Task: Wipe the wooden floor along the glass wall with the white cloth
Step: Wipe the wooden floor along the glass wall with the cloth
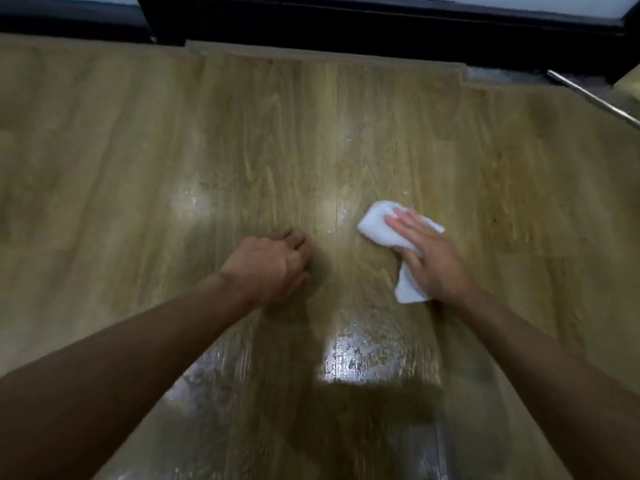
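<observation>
A folded white cloth [377, 225] lies on the wooden floor [138, 150] right of centre. My right hand [427, 258] presses flat on top of it, fingers spread toward the glass wall [346, 15]; the cloth shows ahead of the fingers and behind the palm. My left hand [273, 265] rests on the bare floor to the left, fingers curled under, holding nothing. A wet, shiny patch [356, 355] glints on the boards between my forearms.
The dark frame of the glass wall runs along the top edge, with a floor strip [311, 57] at its base. A thin metal rod [592, 97] slants across the top right corner. Open floor stretches to the left and right.
</observation>
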The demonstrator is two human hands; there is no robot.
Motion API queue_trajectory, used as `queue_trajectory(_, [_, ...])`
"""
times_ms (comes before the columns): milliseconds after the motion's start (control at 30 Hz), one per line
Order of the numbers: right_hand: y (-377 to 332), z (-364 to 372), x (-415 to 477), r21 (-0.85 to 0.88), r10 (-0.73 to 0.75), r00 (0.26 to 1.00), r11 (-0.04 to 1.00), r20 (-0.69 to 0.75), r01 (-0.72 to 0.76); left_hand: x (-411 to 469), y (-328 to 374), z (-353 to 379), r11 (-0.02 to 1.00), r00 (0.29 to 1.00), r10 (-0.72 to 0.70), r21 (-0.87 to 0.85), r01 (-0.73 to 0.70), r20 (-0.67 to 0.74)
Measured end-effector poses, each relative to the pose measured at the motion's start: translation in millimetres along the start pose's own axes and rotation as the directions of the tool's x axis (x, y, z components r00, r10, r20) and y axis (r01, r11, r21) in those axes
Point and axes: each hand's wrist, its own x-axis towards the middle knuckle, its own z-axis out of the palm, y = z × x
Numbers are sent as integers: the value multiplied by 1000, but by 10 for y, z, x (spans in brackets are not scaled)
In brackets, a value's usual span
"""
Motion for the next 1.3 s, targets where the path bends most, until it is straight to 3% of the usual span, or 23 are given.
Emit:
queue_trajectory(67, [44,-4,220,-20,191,976,981,-106,-194,-87,-137,80,994,991,-104,-33,108,86])
queue_trajectory(167, [-272,262,635,-150,363,908,906,-211,-397,-78,-141,117,989,972,-91,-94,114,217])
queue_trajectory(233, [-609,481,757,-180,306,935,924,-178,-337,-47,-134,107,986,971,-77,-126,107,227])
queue_trajectory(333, [-943,676,514,-222,97,995,970,-6,-96,-106,-252,101,977,975,-70,-184,110,210])
queue_trajectory(400, [-878,613,257,-205,-46,996,977,71,59,-199,-361,148,968,968,-137,-177,176,211])
queue_trajectory(467, [-694,501,116,-164,-82,994,982,69,93,-275,-419,198,947,944,-216,-183,265,251])
queue_trajectory(567, [-476,383,205,-161,160,985,972,-72,-169,-274,-422,212,944,934,-208,-190,270,291])
queue_trajectory(700, [-715,515,720,-135,397,888,891,-234,-434,-251,-435,204,948,941,-190,-199,250,280])
queue_trajectory(767, [-972,663,924,-148,360,914,909,-189,-389,-264,-456,224,946,949,-182,-218,241,258])
queue_trajectory(833, [-1242,838,914,-177,185,979,964,-84,-198,-284,-498,240,950,961,-161,-230,213,223])
queue_trajectory(900, [-1409,909,666,-156,26,1000,987,14,-23,-363,-607,271,955,968,-153,-223,197,199])
queue_trajectory(1033, [-1136,679,278,-22,-172,975,984,143,177,-698,-1010,443,906,906,-334,-176,384,260])
queue_trajectory(1100, [-983,593,376,-41,-130,983,990,130,136,-771,-1116,485,879,890,-343,-230,417,301])
queue_trajectory(1233, [-1153,717,864,-116,68,997,991,-40,-72,-683,-1116,436,882,883,-328,-227,414,335])
queue_trajectory(1300, [-1387,850,1062,-129,71,997,989,-32,-74,-692,-1116,431,890,889,-323,-214,402,325])
